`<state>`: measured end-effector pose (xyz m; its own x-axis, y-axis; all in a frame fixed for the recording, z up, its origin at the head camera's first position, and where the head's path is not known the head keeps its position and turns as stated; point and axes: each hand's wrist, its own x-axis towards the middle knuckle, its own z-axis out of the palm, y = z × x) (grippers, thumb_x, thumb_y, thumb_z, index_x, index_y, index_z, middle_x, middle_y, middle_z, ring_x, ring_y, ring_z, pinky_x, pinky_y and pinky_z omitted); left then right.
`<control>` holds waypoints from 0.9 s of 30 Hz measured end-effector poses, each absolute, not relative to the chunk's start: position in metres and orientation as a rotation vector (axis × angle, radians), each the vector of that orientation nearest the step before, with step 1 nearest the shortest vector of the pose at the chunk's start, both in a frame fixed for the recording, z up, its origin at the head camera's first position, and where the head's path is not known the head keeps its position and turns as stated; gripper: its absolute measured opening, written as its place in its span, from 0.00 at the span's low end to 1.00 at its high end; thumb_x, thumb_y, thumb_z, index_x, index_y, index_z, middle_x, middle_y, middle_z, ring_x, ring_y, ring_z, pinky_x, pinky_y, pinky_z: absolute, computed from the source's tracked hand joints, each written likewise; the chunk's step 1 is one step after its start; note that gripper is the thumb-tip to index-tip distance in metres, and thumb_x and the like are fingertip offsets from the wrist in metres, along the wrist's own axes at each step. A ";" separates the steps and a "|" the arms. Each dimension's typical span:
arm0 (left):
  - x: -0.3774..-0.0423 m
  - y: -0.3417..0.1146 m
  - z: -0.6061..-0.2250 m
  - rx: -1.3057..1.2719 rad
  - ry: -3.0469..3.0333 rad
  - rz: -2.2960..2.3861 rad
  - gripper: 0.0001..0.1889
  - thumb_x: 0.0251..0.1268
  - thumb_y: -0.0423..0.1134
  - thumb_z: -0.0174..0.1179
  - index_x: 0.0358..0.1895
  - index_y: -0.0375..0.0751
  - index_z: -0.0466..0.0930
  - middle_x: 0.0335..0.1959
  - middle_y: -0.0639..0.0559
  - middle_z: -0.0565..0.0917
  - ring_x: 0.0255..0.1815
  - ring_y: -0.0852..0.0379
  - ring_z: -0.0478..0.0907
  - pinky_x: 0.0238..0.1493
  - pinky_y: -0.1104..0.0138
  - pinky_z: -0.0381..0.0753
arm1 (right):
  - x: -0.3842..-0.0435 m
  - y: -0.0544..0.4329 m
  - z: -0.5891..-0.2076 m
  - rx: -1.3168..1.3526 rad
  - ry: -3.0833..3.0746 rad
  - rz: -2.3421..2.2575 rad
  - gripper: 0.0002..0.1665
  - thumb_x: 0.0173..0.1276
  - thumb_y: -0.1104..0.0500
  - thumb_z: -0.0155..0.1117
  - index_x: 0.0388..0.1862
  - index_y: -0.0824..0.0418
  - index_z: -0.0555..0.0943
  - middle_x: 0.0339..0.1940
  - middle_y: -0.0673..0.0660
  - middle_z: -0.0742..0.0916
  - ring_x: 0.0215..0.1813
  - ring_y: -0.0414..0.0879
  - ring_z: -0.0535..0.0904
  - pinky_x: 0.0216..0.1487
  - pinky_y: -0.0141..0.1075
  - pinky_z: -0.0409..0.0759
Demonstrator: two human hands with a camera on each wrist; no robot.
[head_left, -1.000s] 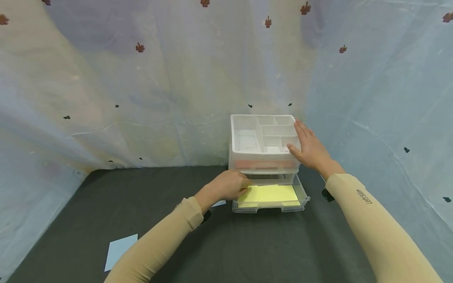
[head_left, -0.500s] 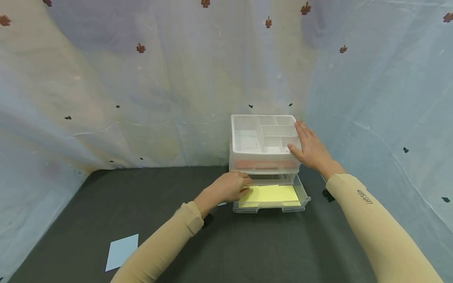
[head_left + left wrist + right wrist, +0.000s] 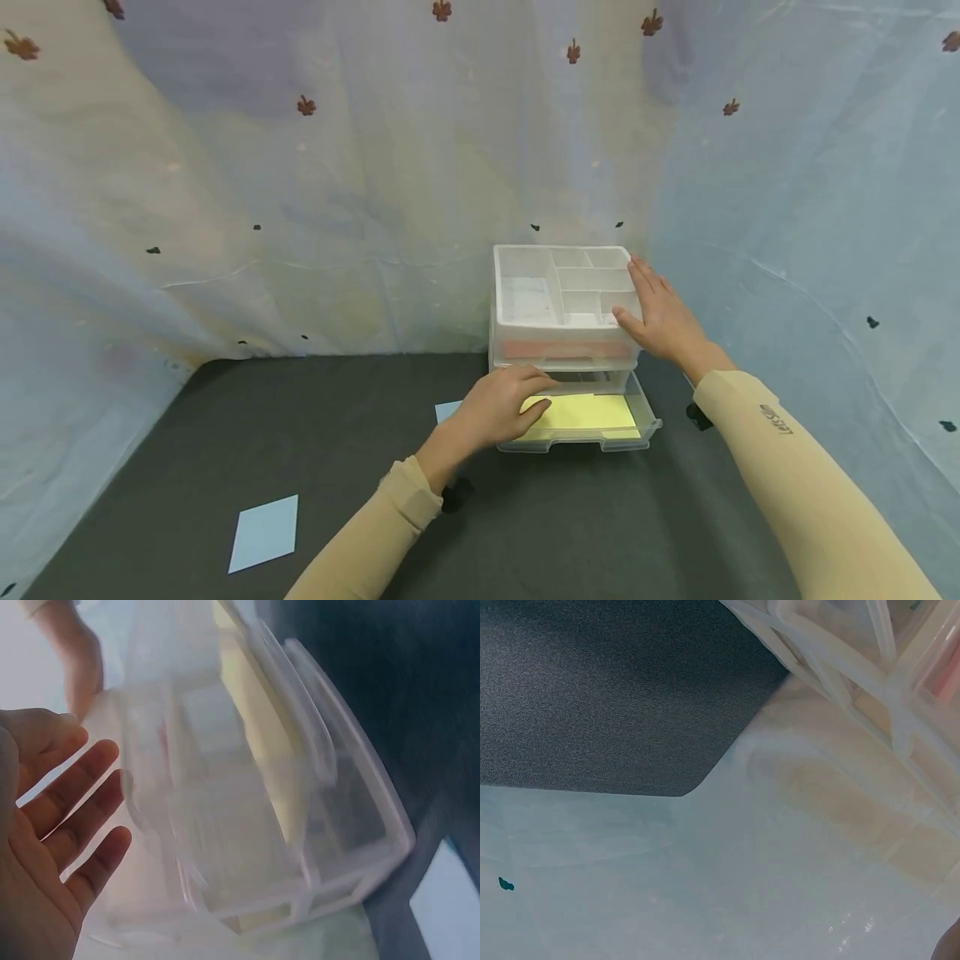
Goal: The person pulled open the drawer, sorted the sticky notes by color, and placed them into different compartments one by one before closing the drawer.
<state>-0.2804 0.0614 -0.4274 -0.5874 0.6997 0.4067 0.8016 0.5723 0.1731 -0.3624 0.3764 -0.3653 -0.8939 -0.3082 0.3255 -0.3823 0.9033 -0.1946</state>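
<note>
A white plastic drawer organizer (image 3: 566,335) stands against the backdrop, with a compartment tray on top. Its lower clear drawer (image 3: 651,427) is pulled out and holds yellow paper (image 3: 585,410). The upper drawer is closed, orange-red paper (image 3: 562,349) showing through its front. Over the left end of the open drawer is my left hand (image 3: 498,408), fingers spread and loosely bent, nothing in them; the left wrist view shows its bare palm side (image 3: 45,840). My right hand (image 3: 663,321) rests on the tray's right edge, thumb at the front rim, and is mostly outside the right wrist view.
One light blue sheet (image 3: 264,533) lies on the dark table (image 3: 360,450) at the front left. Another blue sheet (image 3: 447,409) lies left of the organizer, partly behind my left hand. A patterned cloth backdrop (image 3: 375,183) rises behind the table and along its sides.
My left hand has shifted right along the drawer and its fingers have loosened from a more curled pose. More of the blue sheet beside the organizer shows. The right hand stays put.
</note>
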 end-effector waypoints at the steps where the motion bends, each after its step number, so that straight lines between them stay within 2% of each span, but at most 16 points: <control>1: -0.278 0.062 -0.428 -1.226 -2.503 -0.527 0.17 0.79 0.43 0.60 0.65 0.49 0.83 0.62 0.52 0.84 0.61 0.53 0.83 0.59 0.59 0.83 | -0.362 0.376 -0.365 0.520 -2.778 0.370 0.50 0.81 0.42 0.50 0.86 0.65 0.40 0.87 0.64 0.47 0.86 0.63 0.42 0.83 0.59 0.41; 5: -0.269 0.066 -0.432 -1.210 -2.434 -0.702 0.16 0.79 0.42 0.61 0.65 0.48 0.83 0.61 0.52 0.84 0.61 0.53 0.82 0.58 0.59 0.83 | -0.361 0.375 -0.365 0.521 -2.777 0.379 0.50 0.81 0.42 0.50 0.86 0.65 0.40 0.87 0.64 0.47 0.86 0.64 0.43 0.83 0.59 0.41; 13: -0.250 0.078 -0.440 -1.198 -2.314 -1.051 0.16 0.77 0.36 0.62 0.64 0.46 0.83 0.56 0.54 0.85 0.51 0.55 0.84 0.51 0.67 0.83 | -0.360 0.373 -0.364 0.504 -2.775 0.382 0.50 0.81 0.43 0.51 0.87 0.64 0.40 0.87 0.64 0.47 0.85 0.64 0.44 0.83 0.60 0.42; 19: -0.238 0.091 -0.448 -1.186 -2.293 -1.287 0.18 0.77 0.36 0.62 0.67 0.47 0.80 0.57 0.55 0.85 0.49 0.61 0.83 0.47 0.62 0.84 | -0.359 0.373 -0.365 0.497 -2.779 0.388 0.50 0.81 0.44 0.51 0.87 0.64 0.40 0.87 0.64 0.47 0.85 0.65 0.44 0.83 0.60 0.43; 27: -0.219 0.112 -0.464 -1.174 -2.236 -1.607 0.18 0.78 0.36 0.60 0.67 0.46 0.79 0.55 0.53 0.85 0.46 0.67 0.81 0.40 0.70 0.82 | -0.358 0.374 -0.364 0.508 -2.771 0.394 0.51 0.81 0.43 0.51 0.87 0.63 0.39 0.87 0.65 0.47 0.85 0.65 0.44 0.82 0.61 0.43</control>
